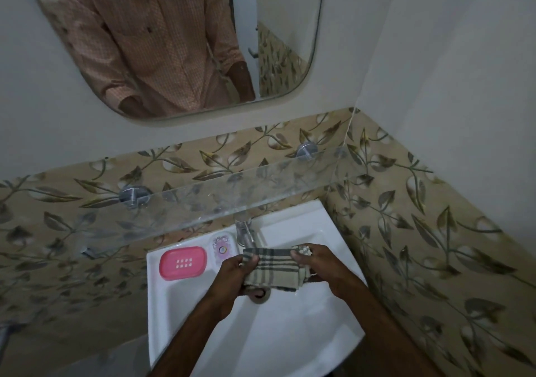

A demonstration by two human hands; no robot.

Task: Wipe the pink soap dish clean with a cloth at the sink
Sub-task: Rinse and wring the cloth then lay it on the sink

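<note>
A pink soap dish (183, 262) with a grid of small drain holes lies on the back left ledge of the white sink (179, 313). Over the basin I hold a beige cloth (275, 269) with dark checked stripes, folded into a rectangle. My left hand (235, 275) pinches its left edge and my right hand (322, 263) pinches its right edge near the top corner. Both hands sit to the right of the dish and do not touch it. The cloth partly hides the drain (260, 296).
A chrome tap (245, 233) stands at the back of the sink, with a small wrapped soap (222, 247) to its left. A clear glass shelf (203, 199) juts out above the sink. Leaf-patterned tiles close in on the right, and a mirror (174, 43) hangs above.
</note>
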